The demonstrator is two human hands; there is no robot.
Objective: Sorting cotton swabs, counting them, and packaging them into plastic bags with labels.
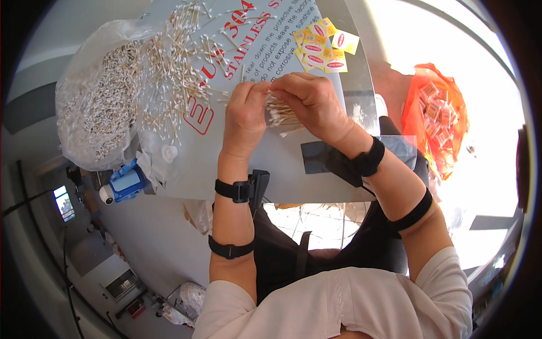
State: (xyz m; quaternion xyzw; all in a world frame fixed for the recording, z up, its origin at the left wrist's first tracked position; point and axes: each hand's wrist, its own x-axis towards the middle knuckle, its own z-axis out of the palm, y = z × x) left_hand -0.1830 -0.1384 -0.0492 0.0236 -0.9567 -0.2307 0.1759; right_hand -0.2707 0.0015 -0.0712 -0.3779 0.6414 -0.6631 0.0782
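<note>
My left hand (247,116) and my right hand (313,101) meet above the metal-topped table (248,181). Thumbs and fingertips of both are pinched together; whatever they hold is too small and covered to make out. Below my right palm lies a small bunch of cotton swabs (282,116), partly hidden by the hand. A large loose heap of cotton swabs (169,85) spreads over the table left of my left hand. It runs up to a clear plastic bag (70,107) full of swabs. Yellow and white printed cards (316,48) lie overlapping beyond my right hand.
An orange-red plastic bag (415,101) with small packets inside stands right of the table. A clear plastic sheet (400,146) shows by my right forearm. At the table's left corner are a blue and white container (125,182) and a small white round piece (169,153).
</note>
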